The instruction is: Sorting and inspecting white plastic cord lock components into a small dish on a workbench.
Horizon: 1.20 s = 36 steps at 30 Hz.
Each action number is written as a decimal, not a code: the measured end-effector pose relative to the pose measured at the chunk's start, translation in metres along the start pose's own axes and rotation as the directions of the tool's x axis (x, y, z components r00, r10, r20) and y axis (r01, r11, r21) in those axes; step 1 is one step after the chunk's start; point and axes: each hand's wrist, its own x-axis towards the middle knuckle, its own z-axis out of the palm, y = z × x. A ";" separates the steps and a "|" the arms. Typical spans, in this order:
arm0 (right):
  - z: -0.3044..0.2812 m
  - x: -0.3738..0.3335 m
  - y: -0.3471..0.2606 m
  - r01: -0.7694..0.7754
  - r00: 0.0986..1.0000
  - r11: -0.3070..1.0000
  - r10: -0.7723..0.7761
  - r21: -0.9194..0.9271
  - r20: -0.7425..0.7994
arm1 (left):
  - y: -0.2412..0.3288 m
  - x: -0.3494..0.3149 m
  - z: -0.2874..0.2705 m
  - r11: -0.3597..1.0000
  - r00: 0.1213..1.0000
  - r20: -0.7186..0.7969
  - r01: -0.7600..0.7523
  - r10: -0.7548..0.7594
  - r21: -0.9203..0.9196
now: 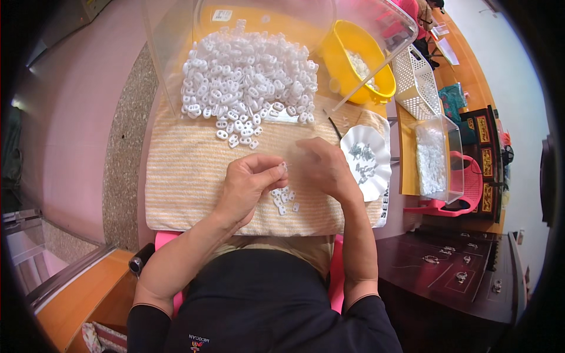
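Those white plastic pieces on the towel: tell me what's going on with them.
A seated person works over a striped towel on their lap. The left hand pinches one small white plastic piece at its fingertips, and the right hand meets it from the other side. A small cluster of pieces lies under the hands, a big heap sits further up, and a white scalloped dish of small dark metal parts rests at the right.

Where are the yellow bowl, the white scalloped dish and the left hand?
yellow bowl [344, 36], head view, on its near rim.
white scalloped dish [353, 141], head view, on its left edge.
left hand [250, 182], head view, on its back.
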 end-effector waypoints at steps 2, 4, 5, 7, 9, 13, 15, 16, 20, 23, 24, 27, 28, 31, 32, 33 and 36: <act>-0.002 -0.003 -0.001 -0.068 0.997 0.984 0.064 0.163 0.035 | -0.001 0.000 0.000 1.000 1.000 -0.001 0.003 -0.003 0.005; -0.001 -0.005 -0.001 -0.070 0.997 0.921 0.055 0.383 0.050 | -0.002 0.001 0.000 1.000 1.000 0.001 -0.004 0.004 0.000; 0.001 -0.006 0.001 -0.073 0.997 0.921 0.057 0.384 0.052 | -0.001 0.000 0.002 1.000 1.000 0.000 -0.001 0.001 -0.001; 0.004 -0.008 0.005 -0.092 0.995 0.809 0.054 0.581 0.083 | 0.000 -0.001 0.005 1.000 1.000 -0.019 0.001 -0.001 -0.014; 0.005 -0.010 0.002 -0.132 0.991 0.773 0.084 0.620 0.107 | 0.000 0.000 0.004 1.000 1.000 -0.028 0.010 -0.010 -0.003; 0.010 -0.011 0.000 -0.184 0.983 0.649 0.103 0.738 0.155 | -0.001 0.001 0.002 1.000 0.999 -0.035 0.010 -0.010 -0.008; 0.011 -0.012 -0.002 -0.199 0.980 0.617 0.107 0.762 0.170 | 0.000 0.000 0.003 1.000 0.999 -0.041 0.018 -0.018 -0.012; 0.011 -0.012 -0.003 -0.210 0.978 0.585 0.108 0.783 0.181 | 0.000 0.000 0.003 1.000 0.999 -0.043 0.021 -0.022 -0.016; 0.013 -0.012 -0.003 -0.219 0.976 0.540 0.109 0.813 0.191 | 0.000 0.001 0.003 1.000 0.999 -0.041 0.026 -0.026 -0.008; 0.014 -0.012 -0.002 -0.238 0.971 0.506 0.115 0.829 0.209 | 0.000 0.001 0.003 1.000 0.999 -0.039 0.025 -0.026 -0.019; 0.013 -0.012 -0.004 -0.243 0.970 0.495 0.118 0.834 0.213 | 0.000 0.001 0.003 0.999 0.999 -0.037 0.029 -0.030 -0.020; 0.014 -0.011 -0.003 -0.245 0.969 0.467 0.117 0.849 0.216 | -0.001 0.002 0.001 0.999 0.999 -0.040 0.036 -0.037 -0.021; 0.014 -0.011 -0.002 -0.240 0.971 0.455 0.115 0.858 0.210 | -0.001 0.002 0.001 0.999 0.998 -0.038 0.038 -0.039 -0.022; 0.014 -0.012 -0.001 -0.228 0.974 0.438 0.103 0.870 0.204 | 0.000 0.002 0.003 0.999 0.998 -0.043 0.044 -0.045 -0.021; 0.014 -0.012 0.000 -0.229 0.974 0.436 0.103 0.870 0.204 | 0.000 0.001 0.003 0.999 0.998 -0.044 0.044 -0.045 -0.020; 0.014 -0.012 0.000 -0.223 0.975 0.441 0.095 0.869 0.202 | 0.000 0.001 0.003 0.999 0.998 -0.042 0.041 -0.042 -0.020; 0.014 -0.012 0.000 -0.233 0.972 0.458 0.094 0.858 0.213 | 0.000 0.001 0.002 0.999 0.999 -0.037 0.037 -0.038 -0.026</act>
